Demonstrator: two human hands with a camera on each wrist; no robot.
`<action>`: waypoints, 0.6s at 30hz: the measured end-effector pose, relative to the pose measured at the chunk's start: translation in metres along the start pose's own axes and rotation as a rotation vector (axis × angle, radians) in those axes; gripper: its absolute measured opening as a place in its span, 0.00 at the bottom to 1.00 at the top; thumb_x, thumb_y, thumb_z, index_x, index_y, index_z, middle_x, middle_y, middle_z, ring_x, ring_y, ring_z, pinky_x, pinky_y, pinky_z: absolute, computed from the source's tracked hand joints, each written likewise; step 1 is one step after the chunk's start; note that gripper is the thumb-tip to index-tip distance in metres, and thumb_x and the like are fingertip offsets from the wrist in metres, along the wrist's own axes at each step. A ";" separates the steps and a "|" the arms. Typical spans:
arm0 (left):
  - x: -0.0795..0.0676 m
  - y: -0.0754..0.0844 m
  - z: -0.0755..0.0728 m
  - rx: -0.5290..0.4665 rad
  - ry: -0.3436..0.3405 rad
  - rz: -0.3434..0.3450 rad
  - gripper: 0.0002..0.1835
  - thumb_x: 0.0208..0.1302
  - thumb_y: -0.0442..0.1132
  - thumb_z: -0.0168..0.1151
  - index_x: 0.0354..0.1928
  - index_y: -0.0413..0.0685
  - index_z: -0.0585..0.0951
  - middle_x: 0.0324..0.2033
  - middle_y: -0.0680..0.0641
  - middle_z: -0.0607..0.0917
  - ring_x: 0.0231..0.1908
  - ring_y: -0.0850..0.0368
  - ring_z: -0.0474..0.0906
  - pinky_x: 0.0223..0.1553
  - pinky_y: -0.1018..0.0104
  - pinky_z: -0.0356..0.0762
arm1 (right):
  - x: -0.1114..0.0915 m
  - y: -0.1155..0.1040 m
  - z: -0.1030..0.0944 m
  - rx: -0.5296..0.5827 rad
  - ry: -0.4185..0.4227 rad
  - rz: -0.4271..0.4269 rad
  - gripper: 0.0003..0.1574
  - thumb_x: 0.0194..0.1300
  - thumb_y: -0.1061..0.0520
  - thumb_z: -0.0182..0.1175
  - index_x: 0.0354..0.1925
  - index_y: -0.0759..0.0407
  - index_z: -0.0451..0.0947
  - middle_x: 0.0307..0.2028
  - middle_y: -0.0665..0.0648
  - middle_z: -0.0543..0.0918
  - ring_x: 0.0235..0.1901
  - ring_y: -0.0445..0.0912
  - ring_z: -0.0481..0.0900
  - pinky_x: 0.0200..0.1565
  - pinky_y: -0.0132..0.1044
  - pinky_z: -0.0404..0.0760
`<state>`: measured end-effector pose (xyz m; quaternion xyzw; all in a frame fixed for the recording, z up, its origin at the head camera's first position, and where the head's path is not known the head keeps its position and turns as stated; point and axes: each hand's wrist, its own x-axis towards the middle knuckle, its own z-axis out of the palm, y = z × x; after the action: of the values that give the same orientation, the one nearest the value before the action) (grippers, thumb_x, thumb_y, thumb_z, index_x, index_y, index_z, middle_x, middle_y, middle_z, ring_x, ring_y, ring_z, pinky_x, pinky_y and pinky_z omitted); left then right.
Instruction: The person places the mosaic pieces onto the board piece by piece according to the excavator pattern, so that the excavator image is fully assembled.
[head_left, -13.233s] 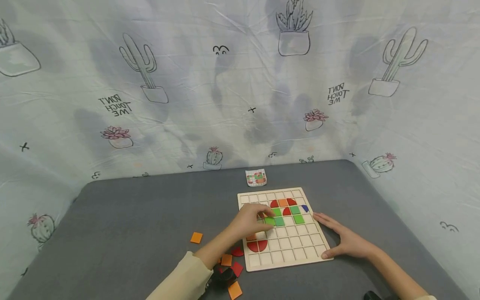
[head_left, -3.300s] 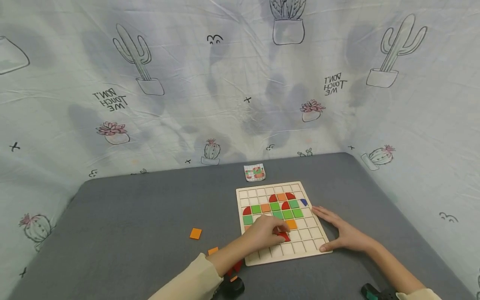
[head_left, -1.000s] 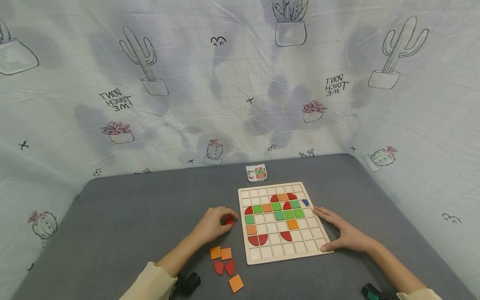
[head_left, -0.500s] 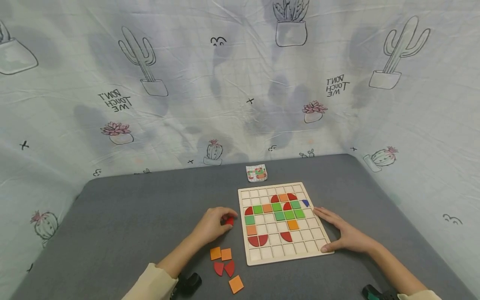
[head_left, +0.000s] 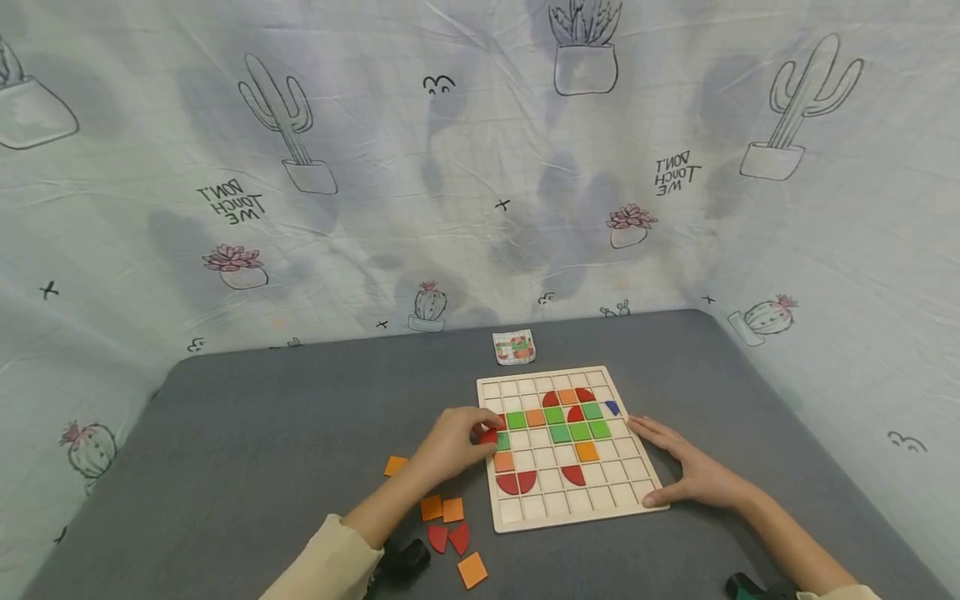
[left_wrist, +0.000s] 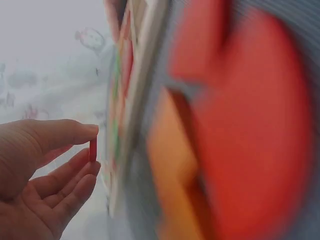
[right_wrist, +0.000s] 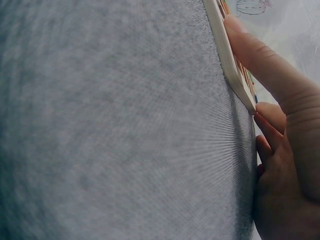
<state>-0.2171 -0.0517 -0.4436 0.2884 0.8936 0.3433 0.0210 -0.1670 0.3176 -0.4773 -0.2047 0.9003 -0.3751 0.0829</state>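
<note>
My left hand (head_left: pixel 457 442) pinches a red quarter-circle tile (left_wrist: pixel 93 150) between thumb and fingertips, over the left edge of a wooden grid board (head_left: pixel 626 495). In the left wrist view the tile is seen edge-on. Red, green and orange tiles fill several cells of the board, among them a green square (head_left: pixel 517 420), an orange square (head_left: pixel 587 452) and a red quarter-circle (head_left: pixel 573 475). A blue tile (head_left: pixel 612 407) lies near the right edge. My right hand (head_left: pixel 690 475) rests against the board's right side, fingers extended, thumb (right_wrist: pixel 260 55) at the near corner.
Left of the board, loose orange squares (head_left: pixel 472 570) and red quarter-circles (head_left: pixel 460 537) lie on the grey table (head_left: pixel 285 450). A small pattern card (head_left: pixel 514 347) lies behind the board. A cactus-print cloth (head_left: pixel 360 167) hangs around the table.
My left hand has moved right with the red tile, from the table to the board's left edge. Since the oldest frame, several tiles have been added to the grid. The right hand stays put.
</note>
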 end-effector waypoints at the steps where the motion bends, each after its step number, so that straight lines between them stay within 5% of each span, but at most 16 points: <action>1: 0.003 0.005 0.001 -0.010 -0.012 0.003 0.13 0.53 0.35 0.67 0.43 0.46 0.83 0.36 0.50 0.84 0.34 0.58 0.77 0.33 0.69 0.74 | 0.000 0.000 0.000 -0.002 0.000 0.003 0.62 0.42 0.49 0.74 0.70 0.54 0.52 0.68 0.66 0.52 0.66 0.32 0.42 0.53 0.70 0.53; 5: 0.018 0.025 0.008 -0.020 -0.067 0.022 0.14 0.54 0.36 0.67 0.45 0.47 0.83 0.38 0.50 0.84 0.34 0.59 0.78 0.33 0.72 0.74 | 0.001 -0.001 0.000 -0.015 0.000 0.004 0.62 0.42 0.49 0.74 0.70 0.54 0.52 0.69 0.65 0.52 0.67 0.38 0.43 0.53 0.70 0.54; 18: 0.050 0.055 0.052 0.165 -0.174 0.167 0.13 0.53 0.38 0.68 0.42 0.51 0.84 0.37 0.56 0.85 0.34 0.66 0.76 0.35 0.78 0.72 | 0.000 0.002 0.000 0.007 0.000 -0.006 0.61 0.43 0.50 0.73 0.70 0.56 0.53 0.68 0.65 0.52 0.64 0.26 0.40 0.53 0.71 0.52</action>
<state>-0.2192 0.0392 -0.4413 0.3914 0.8864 0.2427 0.0460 -0.1675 0.3186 -0.4787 -0.2074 0.8984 -0.3783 0.0824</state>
